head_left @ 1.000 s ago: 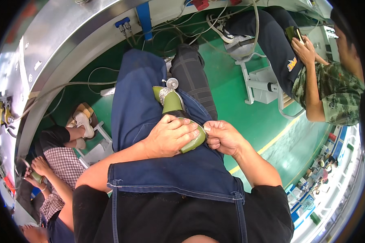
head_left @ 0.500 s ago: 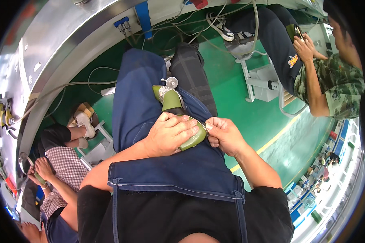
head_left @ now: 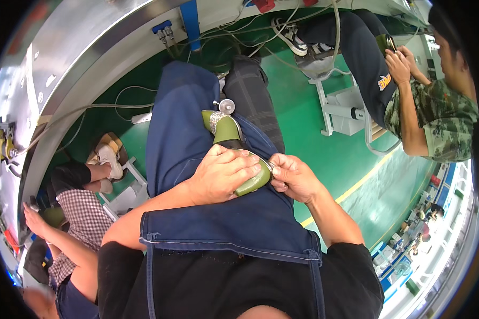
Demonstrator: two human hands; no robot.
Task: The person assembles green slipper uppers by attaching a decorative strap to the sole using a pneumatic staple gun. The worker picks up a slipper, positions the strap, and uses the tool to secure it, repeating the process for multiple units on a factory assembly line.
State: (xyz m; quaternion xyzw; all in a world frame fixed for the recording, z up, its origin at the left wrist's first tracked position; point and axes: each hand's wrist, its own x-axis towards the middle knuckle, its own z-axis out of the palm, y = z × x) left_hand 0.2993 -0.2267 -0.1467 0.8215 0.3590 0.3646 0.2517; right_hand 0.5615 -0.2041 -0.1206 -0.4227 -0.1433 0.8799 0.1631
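Observation:
A green shoe last [head_left: 253, 183] lies across my lap on a dark blue apron, its rounded toe toward me. A sparkly silver band [head_left: 216, 121] wraps its far end, and a black strip crosses the middle. My left hand [head_left: 226, 171] lies over the last with its fingers curled round it, holding it down. At the right edge of the toe, my right hand [head_left: 291, 176] is closed in a pinch. What its fingertips grip is too small to make out. A round silver disc-shaped piece [head_left: 226, 107] sits beside the far end of the last.
A metal-edged workbench [head_left: 90, 64] curves along the left and front. Cables and hoses [head_left: 234, 34] hang beneath it over the green floor [head_left: 303, 133]. A co-worker [head_left: 436, 106] sits at right holding a green piece; another [head_left: 82, 244] sits at left.
My hands stay nearly in place on the shoe last, with only a slight shift of the right fingers. The co-worker at left has lifted a hand toward the bench edge.

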